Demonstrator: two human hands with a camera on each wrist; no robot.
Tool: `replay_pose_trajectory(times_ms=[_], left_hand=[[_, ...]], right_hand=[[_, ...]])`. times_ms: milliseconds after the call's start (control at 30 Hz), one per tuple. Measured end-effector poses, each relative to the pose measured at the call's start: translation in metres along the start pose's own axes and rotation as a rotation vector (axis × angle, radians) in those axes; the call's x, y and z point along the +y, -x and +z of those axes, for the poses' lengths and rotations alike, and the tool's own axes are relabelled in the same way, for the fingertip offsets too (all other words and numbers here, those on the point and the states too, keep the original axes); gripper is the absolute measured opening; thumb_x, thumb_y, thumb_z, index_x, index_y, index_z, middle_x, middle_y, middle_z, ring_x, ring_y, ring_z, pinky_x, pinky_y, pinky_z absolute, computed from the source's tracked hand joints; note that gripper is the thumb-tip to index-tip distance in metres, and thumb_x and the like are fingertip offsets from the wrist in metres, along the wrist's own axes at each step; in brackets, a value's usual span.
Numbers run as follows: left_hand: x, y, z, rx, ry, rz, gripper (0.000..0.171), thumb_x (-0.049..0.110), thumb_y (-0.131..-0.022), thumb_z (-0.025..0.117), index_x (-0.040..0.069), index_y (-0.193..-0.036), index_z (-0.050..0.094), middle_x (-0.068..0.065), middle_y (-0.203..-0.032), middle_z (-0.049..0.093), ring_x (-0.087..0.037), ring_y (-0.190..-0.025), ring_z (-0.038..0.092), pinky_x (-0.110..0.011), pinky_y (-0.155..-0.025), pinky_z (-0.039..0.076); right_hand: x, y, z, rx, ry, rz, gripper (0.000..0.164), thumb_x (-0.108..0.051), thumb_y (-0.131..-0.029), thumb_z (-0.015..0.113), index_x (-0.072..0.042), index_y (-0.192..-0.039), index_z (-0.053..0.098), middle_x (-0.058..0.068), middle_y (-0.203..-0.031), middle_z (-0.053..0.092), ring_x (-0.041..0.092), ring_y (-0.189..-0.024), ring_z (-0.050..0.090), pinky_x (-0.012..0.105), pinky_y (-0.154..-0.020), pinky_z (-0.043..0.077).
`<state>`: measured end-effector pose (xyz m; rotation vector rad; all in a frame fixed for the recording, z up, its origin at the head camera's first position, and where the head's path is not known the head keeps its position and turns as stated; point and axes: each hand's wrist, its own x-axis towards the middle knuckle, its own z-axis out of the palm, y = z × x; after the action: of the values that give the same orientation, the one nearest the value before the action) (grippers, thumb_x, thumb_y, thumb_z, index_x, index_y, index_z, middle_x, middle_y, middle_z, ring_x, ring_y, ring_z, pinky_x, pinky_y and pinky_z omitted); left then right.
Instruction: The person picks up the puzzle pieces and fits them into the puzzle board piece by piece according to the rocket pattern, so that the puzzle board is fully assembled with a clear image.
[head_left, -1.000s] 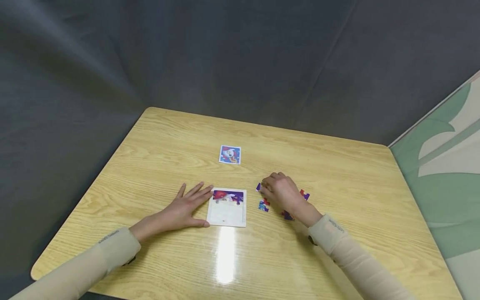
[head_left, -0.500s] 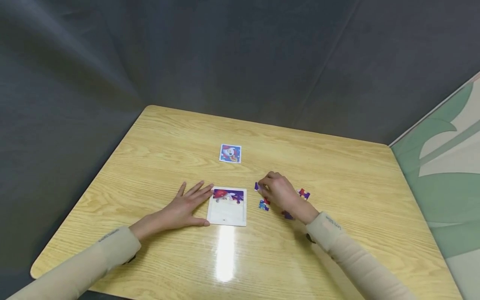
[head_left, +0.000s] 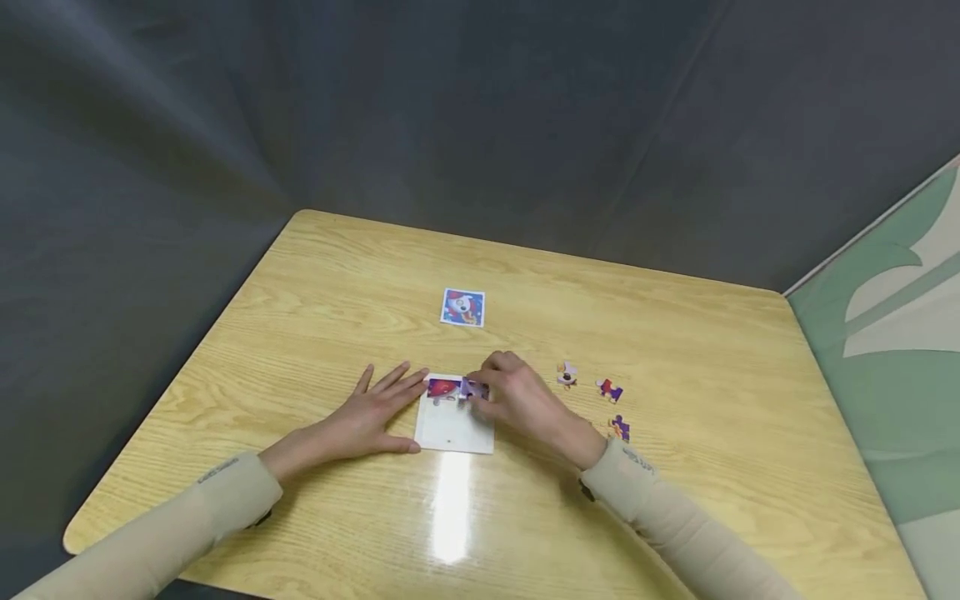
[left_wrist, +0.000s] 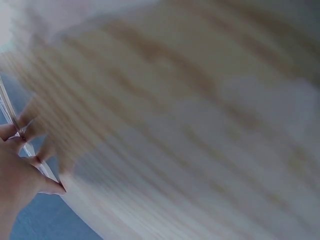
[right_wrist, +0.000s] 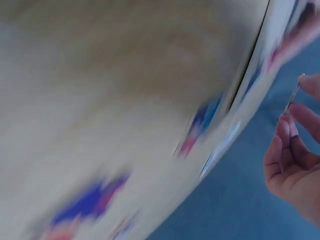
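R hand [head_left: 522, 400] moved over to tray [head_left: 453, 435], pinching puzzle pc [right_wrist: 292, 95]; L hand [head_left: 363, 418] spread, touching tray edge.

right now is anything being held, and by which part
The right hand pinches a puzzle piece, apparently by its edges; exactly which is unclear. The left hand only touches the white board.

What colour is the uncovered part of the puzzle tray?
The puzzle tray is white there, clearest in the head view.
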<state>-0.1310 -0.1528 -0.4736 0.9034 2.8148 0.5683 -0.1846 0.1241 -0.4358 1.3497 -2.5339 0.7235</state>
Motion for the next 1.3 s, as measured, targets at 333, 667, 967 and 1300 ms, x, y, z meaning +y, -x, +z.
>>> replay_pose_trajectory(times_ms=[333, 667, 967, 1300], left_hand=[[0.003, 0.000, 0.001, -0.004, 0.026, 0.007, 0.091, 0.061, -0.083, 0.062, 0.011, -0.152, 0.029, -0.002, -0.160, 0.018, -0.030, -0.147, 0.008, -0.069, -0.109, -0.001], [0.002, 0.000, 0.003, -0.002, 0.019, 0.008, 0.092, 0.061, -0.084, 0.061, 0.011, -0.152, 0.027, -0.002, -0.160, 0.017, -0.030, -0.147, 0.007, -0.068, -0.109, -0.001], [0.002, -0.001, 0.003, -0.004, 0.014, 0.008, 0.092, 0.063, -0.084, 0.060, 0.011, -0.152, 0.028, -0.001, -0.160, 0.017, -0.029, -0.147, 0.008, -0.068, -0.109, -0.002], [0.003, -0.001, 0.002, 0.002, 0.012, 0.001, 0.092, 0.061, -0.083, 0.063, 0.013, -0.153, 0.027, -0.001, -0.160, 0.019, -0.029, -0.147, 0.010, -0.068, -0.110, -0.002]], right_hand=[[-0.025, -0.020, 0.032, -0.174, -0.007, -0.018, 0.024, -0.018, -0.086, 0.073, -0.006, -0.106, 0.073, 0.001, -0.095, 0.062, 0.011, -0.082, 0.053, 0.022, -0.070, 0.047], [-0.026, -0.020, 0.036, -0.182, 0.006, -0.010, 0.023, -0.017, -0.087, 0.072, -0.005, -0.107, 0.073, 0.002, -0.092, 0.061, 0.012, -0.079, 0.052, 0.022, -0.068, 0.046], [-0.031, -0.018, 0.034, -0.173, 0.064, -0.010, 0.022, -0.018, -0.086, 0.073, -0.007, -0.105, 0.074, 0.002, -0.089, 0.061, 0.014, -0.077, 0.052, 0.025, -0.065, 0.045], [-0.029, -0.021, 0.036, -0.174, 0.118, 0.031, 0.024, -0.021, -0.090, 0.069, -0.008, -0.110, 0.072, 0.001, -0.094, 0.061, 0.014, -0.081, 0.053, 0.026, -0.066, 0.043]])
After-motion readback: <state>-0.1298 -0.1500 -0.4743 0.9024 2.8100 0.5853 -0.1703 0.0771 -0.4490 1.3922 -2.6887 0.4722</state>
